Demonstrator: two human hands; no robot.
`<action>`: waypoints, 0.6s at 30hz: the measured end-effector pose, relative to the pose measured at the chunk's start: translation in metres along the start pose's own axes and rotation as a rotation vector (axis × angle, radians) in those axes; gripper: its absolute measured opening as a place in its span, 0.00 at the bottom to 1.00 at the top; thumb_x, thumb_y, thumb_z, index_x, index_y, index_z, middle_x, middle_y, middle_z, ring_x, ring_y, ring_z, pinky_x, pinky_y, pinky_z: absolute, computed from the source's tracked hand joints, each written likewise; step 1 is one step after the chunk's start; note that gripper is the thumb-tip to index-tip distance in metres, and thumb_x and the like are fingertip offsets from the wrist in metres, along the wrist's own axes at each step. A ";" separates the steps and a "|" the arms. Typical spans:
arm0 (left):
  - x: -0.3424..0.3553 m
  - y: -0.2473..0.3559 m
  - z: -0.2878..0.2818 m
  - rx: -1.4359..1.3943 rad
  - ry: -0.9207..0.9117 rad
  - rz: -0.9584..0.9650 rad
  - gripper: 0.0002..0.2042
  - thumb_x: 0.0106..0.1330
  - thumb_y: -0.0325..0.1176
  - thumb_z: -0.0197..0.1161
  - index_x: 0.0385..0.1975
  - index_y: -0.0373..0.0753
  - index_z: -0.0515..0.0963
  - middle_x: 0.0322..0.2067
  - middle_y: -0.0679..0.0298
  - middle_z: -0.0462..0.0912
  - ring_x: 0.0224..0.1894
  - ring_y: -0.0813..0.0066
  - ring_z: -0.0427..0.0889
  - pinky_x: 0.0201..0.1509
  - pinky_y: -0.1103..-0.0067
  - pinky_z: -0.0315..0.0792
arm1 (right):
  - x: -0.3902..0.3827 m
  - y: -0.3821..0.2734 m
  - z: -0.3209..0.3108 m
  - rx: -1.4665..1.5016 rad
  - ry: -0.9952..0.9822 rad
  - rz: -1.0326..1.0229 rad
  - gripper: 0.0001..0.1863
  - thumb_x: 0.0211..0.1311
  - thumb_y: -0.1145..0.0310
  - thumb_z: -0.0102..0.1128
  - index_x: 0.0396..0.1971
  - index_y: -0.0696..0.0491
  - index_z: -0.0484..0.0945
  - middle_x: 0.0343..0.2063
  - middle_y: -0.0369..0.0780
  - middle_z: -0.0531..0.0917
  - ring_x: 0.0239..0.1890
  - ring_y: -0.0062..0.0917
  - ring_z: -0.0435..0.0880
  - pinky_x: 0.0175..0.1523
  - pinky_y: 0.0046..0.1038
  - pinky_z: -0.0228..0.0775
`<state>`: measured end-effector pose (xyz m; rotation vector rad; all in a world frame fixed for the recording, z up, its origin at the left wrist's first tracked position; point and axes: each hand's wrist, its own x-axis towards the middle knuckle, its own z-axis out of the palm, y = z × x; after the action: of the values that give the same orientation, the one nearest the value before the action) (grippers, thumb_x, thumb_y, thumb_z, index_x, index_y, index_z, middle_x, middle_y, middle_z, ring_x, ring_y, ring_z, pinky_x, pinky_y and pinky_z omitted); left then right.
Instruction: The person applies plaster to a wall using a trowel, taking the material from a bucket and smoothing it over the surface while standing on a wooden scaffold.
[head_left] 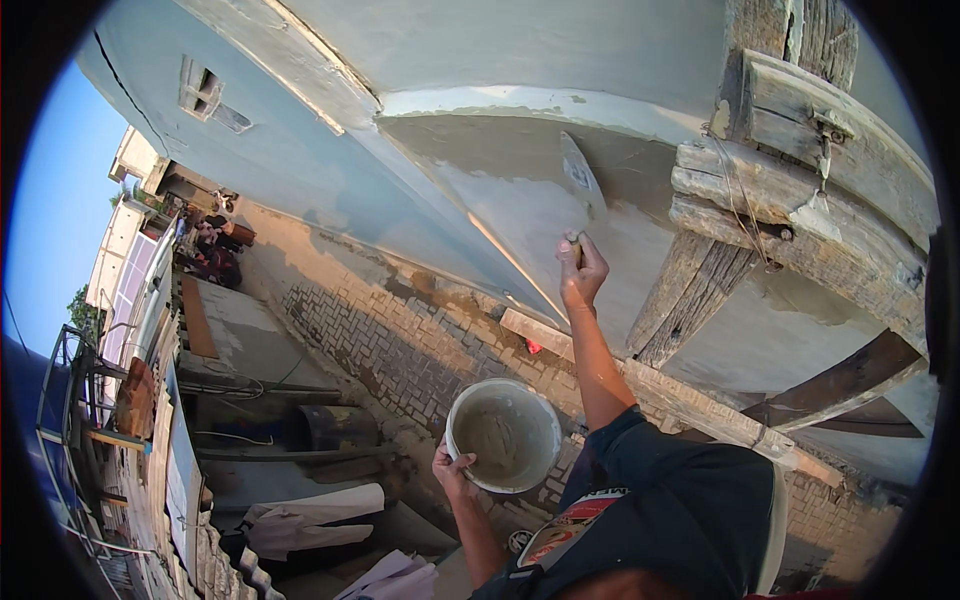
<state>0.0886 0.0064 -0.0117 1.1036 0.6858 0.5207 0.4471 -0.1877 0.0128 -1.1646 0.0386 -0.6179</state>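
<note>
My left hand [455, 468] grips the rim of a pale round bucket [553, 440], thumb over the edge. Grey wet plaster [495, 440] lies inside it. My right hand [583, 268] is raised to the wall, its fingers closed round the handle of a plastering trowel [580, 172]. The trowel's thin, plaster-smeared blade is at the wall surface; whether its whole face touches cannot be told. Around the blade the wall [480, 150] carries a darker, damp-looking band of plaster under a white-edged strip.
Rough timber beams [800, 190] with wire and a hook jut out on the right. A long plank [700, 405] runs below my right arm. Far down lies a brick-paved alley [360, 340], with motorcycles [215, 250] at its far end. Roofs and hanging clothes [310, 520] are at lower left.
</note>
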 end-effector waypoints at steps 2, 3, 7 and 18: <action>0.000 -0.001 0.006 0.042 0.005 0.011 0.17 0.32 0.14 0.62 0.28 0.34 0.76 0.34 0.59 0.84 0.34 0.69 0.82 0.44 0.74 0.77 | -0.015 -0.035 -0.007 0.095 0.038 0.036 0.12 0.63 0.67 0.64 0.38 0.63 0.80 0.29 0.40 0.82 0.31 0.21 0.77 0.39 0.25 0.72; 0.005 -0.001 0.007 0.043 -0.002 0.000 0.17 0.32 0.14 0.62 0.28 0.34 0.76 0.34 0.59 0.84 0.34 0.69 0.82 0.44 0.74 0.77 | -0.022 -0.051 -0.010 0.191 0.076 0.066 0.13 0.64 0.66 0.64 0.38 0.63 0.79 0.30 0.40 0.82 0.30 0.21 0.77 0.38 0.25 0.72; 0.033 -0.013 0.011 0.105 -0.064 -0.045 0.17 0.33 0.16 0.61 0.29 0.33 0.76 0.33 0.58 0.84 0.31 0.68 0.82 0.43 0.73 0.78 | -0.056 -0.119 -0.036 -0.158 -0.318 -0.146 0.18 0.63 0.63 0.67 0.41 0.64 0.79 0.30 0.45 0.82 0.30 0.28 0.79 0.38 0.28 0.72; 0.065 -0.016 0.083 0.079 -0.302 -0.110 0.19 0.36 0.15 0.59 0.34 0.32 0.78 0.32 0.59 0.82 0.30 0.66 0.81 0.39 0.71 0.79 | -0.075 -0.256 -0.269 -0.480 -0.336 -0.107 0.14 0.68 0.66 0.59 0.42 0.63 0.76 0.26 0.40 0.78 0.26 0.23 0.76 0.34 0.25 0.70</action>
<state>0.1946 -0.0069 -0.0183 1.1812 0.5014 0.2273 0.1819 -0.4440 0.1020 -1.7337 -0.1719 -0.5121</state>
